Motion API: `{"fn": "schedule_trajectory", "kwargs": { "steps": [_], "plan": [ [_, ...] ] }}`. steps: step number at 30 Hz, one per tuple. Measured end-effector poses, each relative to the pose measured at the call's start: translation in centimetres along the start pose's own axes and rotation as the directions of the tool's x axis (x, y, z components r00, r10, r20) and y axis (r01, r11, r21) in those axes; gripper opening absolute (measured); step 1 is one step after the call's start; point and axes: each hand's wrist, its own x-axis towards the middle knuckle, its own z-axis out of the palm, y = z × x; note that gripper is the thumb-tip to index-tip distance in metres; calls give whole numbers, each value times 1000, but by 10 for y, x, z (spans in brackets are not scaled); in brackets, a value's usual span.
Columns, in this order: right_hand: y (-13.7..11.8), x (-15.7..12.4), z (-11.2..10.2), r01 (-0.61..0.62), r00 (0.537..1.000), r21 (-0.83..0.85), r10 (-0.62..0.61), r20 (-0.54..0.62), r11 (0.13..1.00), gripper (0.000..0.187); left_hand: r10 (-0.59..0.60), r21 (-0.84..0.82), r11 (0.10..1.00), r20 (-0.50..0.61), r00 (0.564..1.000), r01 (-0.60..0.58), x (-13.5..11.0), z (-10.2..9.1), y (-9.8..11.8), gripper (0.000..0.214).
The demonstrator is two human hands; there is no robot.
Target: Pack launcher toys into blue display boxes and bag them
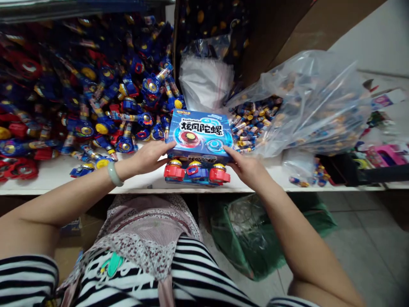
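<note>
A blue toy box with a spinning-top picture and Chinese lettering stands on the white table in front of me. Its near end is open, and red and blue toy pieces stick out of it. My left hand grips the box's left near corner, fingers curled against it. My right hand holds the right near corner, thumb on the top edge. A pale green bangle circles my left wrist.
A big heap of blue, red and yellow toy launchers covers the table's left. A clear plastic bag of small toy parts lies to the right, another bag and a cardboard box behind. A green sack sits on the floor.
</note>
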Motion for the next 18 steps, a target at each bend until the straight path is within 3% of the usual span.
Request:
{"fn": "schedule_trajectory", "kwargs": {
  "steps": [3, 6, 9, 11, 13, 15, 18],
  "plan": [
    [2, -9, 24, -14, 996, 66, 20, -90, 998, 51, -1, 86, 996, -36, 999, 4, -10, 17, -6, 33],
    [-2, -15, 45, -59, 978, 153, 88, -191, 987, 50, -46, 71, 996, -122, 991, 55, -16, 32, -7, 34],
    [-3, -18, 51, -92, 971, 193, 130, -199, 977, 51, -99, -86, 992, -103, 990, 91, -22, 32, -7, 38],
    [3, -26, 50, -79, 977, 244, 124, -176, 967, 53, -121, -250, 962, -32, 992, 109, -25, 22, -10, 45],
    [11, -41, 50, -90, 965, 339, 166, -202, 936, 60, -191, -409, 898, -39, 981, 159, -23, 8, -20, 60],
    [16, -62, 59, -158, 925, 431, 286, -251, 888, 66, -360, -544, 805, -131, 924, 237, -8, 1, -36, 72],
    [12, -88, 86, -270, 896, 439, 390, -211, 857, 67, -609, -732, 608, -183, 772, 307, 36, 12, -65, 70]
  ]
}}
